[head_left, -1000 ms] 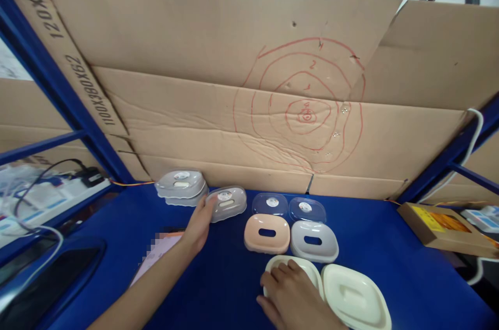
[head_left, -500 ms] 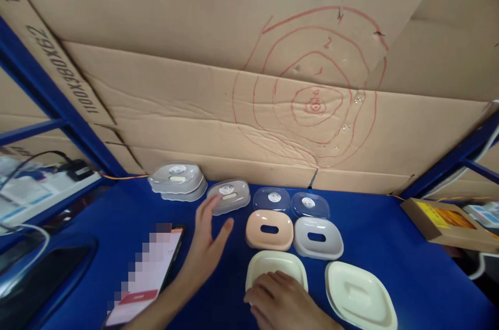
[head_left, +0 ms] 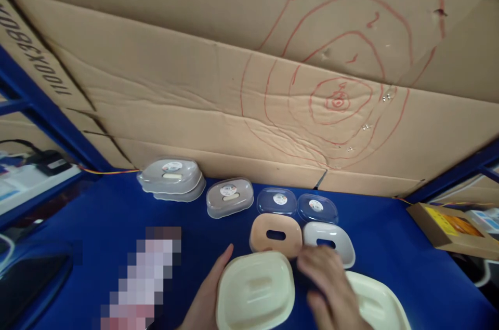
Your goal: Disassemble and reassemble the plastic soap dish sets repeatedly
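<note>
One cream dish [head_left: 255, 291] sits on the left hand's [head_left: 206, 296] side at nine o'clock, thumb along the edge, other fingers hidden, grip unclear. At three o'clock the right hand [head_left: 337, 293] is blurred, fingers loosely parted from thumb; the peach dish [head_left: 259, 234] lies at one.

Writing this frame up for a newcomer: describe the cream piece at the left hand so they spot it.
From the cardboard panel with red rings, come down to the blue table and the slotted peach dish. The cream piece is just below it in view, left hand at its left edge. It has no dark slot; the other cream piece is partly behind the right hand.
</note>
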The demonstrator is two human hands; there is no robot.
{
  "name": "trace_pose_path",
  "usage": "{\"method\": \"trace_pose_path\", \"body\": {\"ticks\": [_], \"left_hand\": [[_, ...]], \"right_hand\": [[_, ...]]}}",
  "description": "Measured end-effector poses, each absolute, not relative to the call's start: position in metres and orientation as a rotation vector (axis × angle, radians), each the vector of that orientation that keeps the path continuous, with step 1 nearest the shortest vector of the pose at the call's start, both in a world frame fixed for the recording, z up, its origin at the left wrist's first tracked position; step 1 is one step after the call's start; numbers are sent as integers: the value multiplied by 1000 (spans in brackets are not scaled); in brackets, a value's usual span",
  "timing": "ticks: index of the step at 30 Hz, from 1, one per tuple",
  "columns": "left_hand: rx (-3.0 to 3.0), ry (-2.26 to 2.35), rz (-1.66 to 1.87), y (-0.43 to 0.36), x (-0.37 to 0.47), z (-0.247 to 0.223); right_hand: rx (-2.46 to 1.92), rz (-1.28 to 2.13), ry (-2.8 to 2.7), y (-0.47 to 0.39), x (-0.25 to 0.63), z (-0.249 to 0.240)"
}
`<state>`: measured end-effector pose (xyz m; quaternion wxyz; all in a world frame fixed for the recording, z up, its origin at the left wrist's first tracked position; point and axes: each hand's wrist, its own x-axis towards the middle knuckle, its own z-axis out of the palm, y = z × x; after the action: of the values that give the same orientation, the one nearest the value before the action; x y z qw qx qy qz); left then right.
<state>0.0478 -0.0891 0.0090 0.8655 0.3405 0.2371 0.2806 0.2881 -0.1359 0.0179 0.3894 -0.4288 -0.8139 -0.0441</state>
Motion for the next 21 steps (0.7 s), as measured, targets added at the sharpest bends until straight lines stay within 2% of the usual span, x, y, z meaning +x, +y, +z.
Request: {"method": "trace_pose_path", "body": {"ticks": [3,6,12,17,21], "left_hand": [[430,561,441,-90,47,3],[156,611,413,-96,58,2],[65,619,423,-99,62,14],[131,681,505,-87,46,22],[152,484,632,-74,52,23]], "right_hand": [[-1363,-92,-2094,-123,311,18],[-1400,-42,-2356,-113,309,10],[-1290,-88,-2359,-110,294,-4],[-1224,-150,-2063,-121,297,11],[-1089,-96,-2208,-131,286,22]]}}
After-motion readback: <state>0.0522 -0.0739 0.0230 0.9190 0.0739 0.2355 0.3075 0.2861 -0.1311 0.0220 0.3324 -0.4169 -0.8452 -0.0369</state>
